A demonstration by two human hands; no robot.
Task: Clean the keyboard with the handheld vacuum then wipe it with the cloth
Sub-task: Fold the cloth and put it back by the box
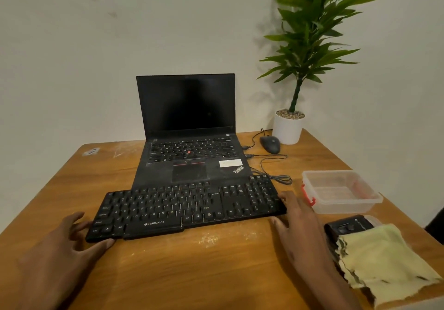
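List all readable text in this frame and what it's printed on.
"ZEBRONICS": front edge of the black keyboard.
"ThinkPad": palm rest of the laptop.
White sticker on the laptop: too blurred to read.
Key legends on both: mostly too small to read.
Handheld vacuum marking: unreadable.

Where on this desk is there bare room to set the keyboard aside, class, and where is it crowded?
Bare wood lies left of the laptop up to the table's back-left corner, and along the near edge between the hands, in front of the keyboard. The right side is crowded: mouse, cables, plastic container, cloth over a dark device.
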